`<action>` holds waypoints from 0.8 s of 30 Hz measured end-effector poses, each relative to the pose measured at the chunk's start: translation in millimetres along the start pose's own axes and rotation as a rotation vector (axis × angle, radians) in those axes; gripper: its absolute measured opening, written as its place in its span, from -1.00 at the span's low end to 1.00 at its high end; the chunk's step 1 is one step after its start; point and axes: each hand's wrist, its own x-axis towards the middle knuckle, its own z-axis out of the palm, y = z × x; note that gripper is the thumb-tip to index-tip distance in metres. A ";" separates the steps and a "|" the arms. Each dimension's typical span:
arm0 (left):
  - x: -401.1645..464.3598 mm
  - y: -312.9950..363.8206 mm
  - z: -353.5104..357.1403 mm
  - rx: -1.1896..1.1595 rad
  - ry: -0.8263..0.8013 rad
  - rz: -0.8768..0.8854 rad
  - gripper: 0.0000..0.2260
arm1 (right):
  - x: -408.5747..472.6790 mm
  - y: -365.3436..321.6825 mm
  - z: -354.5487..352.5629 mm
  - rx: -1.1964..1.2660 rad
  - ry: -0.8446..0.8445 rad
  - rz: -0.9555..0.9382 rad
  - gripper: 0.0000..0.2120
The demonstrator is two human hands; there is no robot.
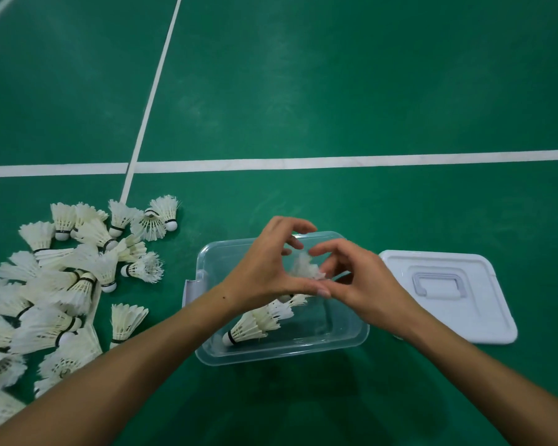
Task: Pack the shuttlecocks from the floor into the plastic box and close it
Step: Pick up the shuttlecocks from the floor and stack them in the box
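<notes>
The shuttlecocks [62,284] mostly lie heaped at the left edge of the frame, on the green floor [335,91]; a short nested row [258,323] rests inside the clear plastic box [348,342] at lower centre. Above the box, a blurred white shuttlecock [303,267] sits between both hands: the left hand [264,268] curls around it, the right hand [361,278] seems to pinch it, though the blur hides the exact contact. The risk, as I judge it, is crushing the brittle feather skirt or dropping it askew, so the stack jams and the lid [448,294], lying flat at right with its moulded handle, won't seat. The feathers look frayed, the cork tips rounded, the box walls smooth and glossy.
</notes>
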 end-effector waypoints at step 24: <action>5.7 -59.3 64.7 0.648 -0.211 -0.399 -0.56 | -16.8 -7.9 -9.4 -0.501 0.210 0.075 -0.53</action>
